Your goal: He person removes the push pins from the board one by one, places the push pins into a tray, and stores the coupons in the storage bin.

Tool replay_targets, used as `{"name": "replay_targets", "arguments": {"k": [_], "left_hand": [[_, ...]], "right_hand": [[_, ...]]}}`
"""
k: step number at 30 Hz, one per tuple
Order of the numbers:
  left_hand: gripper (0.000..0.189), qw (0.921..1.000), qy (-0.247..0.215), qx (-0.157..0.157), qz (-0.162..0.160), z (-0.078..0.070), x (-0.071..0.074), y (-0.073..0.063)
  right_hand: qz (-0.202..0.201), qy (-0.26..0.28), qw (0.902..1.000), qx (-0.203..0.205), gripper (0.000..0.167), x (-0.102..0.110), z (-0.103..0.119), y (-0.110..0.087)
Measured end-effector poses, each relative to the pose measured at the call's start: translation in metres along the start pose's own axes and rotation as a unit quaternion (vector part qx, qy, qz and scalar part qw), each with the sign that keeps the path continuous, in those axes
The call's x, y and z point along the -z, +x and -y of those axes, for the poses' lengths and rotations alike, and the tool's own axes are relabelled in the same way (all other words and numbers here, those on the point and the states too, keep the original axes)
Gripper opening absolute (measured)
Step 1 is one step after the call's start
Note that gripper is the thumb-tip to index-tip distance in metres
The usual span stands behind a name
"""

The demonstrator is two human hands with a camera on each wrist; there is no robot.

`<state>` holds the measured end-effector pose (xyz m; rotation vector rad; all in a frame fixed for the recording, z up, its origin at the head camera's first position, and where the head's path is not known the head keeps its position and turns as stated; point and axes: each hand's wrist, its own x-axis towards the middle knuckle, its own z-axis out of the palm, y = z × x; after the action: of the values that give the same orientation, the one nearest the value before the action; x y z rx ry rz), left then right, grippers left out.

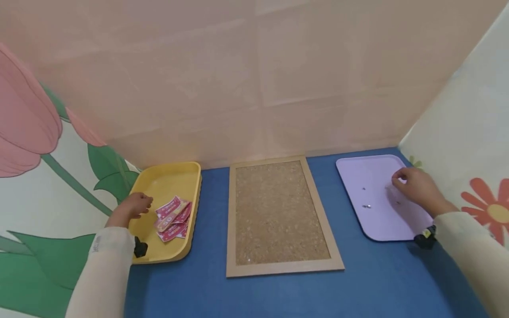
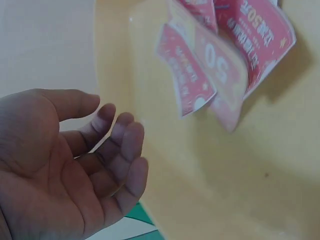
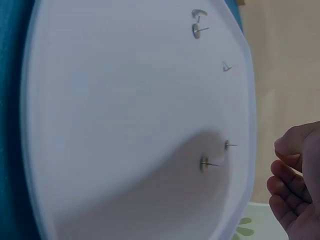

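Observation:
My left hand point(image 1: 134, 206) hovers over the left side of a yellow tray point(image 1: 159, 176), its fingers loosely bent and holding nothing. Beside it in that tray lies a loose pile of pink paper coupons point(image 1: 170, 221); a "50" shows on one coupon point(image 2: 215, 60) in the left wrist view. Above the right part of a lilac tray point(image 1: 370, 170) is my right hand point(image 1: 419, 187), thumb and index finger close together, nothing visible between them. Several metal thumbtacks point(image 3: 204, 164) lie scattered in the lilac tray, some with points upward.
A cork board point(image 1: 278, 212) in a light wooden frame lies between the two trays on the blue tabletop point(image 1: 286, 296). Behind stands a pinkish wall covering point(image 1: 254, 88). Walls with painted flowers close off the left and right sides.

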<state>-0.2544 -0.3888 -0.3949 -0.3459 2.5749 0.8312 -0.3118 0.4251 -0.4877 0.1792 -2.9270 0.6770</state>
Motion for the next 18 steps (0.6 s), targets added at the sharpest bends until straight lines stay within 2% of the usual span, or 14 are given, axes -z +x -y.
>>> {"name": "replay_targets", "arguments": {"k": [3, 5, 7, 10, 13, 18], "left_hand": [[0.044, 0.9969, 0.045, -0.031, -0.056, -0.011, 0.005, -0.008], [0.038, 0.9893, 0.074, -0.063, -0.109, -0.028, 0.004, -0.010], [0.035, 0.9784, 0.094, -0.101, -0.155, -0.051, -0.003, -0.012], [0.036, 0.9625, 0.111, -0.154, -0.194, -0.088, -0.020, -0.013], [0.043, 0.9494, 0.122, -0.198, -0.211, -0.127, -0.041, -0.018], [0.048, 0.9205, 0.154, -0.265, -0.243, -0.193, -0.087, -0.028]], "right_hand": [[-0.009, 0.002, 0.9998, 0.017, 0.022, 0.003, 0.012, 0.006], [-0.025, -0.004, 0.9992, 0.031, 0.021, 0.006, 0.021, 0.009], [-0.040, -0.010, 0.9981, 0.046, 0.021, 0.008, 0.034, 0.011], [-0.060, -0.009, 0.9953, 0.075, 0.022, 0.007, 0.058, 0.012], [-0.077, -0.006, 0.9902, 0.116, 0.025, 0.004, 0.086, 0.014], [-0.089, -0.001, 0.9835, 0.158, 0.033, -0.002, 0.133, 0.013]]}}
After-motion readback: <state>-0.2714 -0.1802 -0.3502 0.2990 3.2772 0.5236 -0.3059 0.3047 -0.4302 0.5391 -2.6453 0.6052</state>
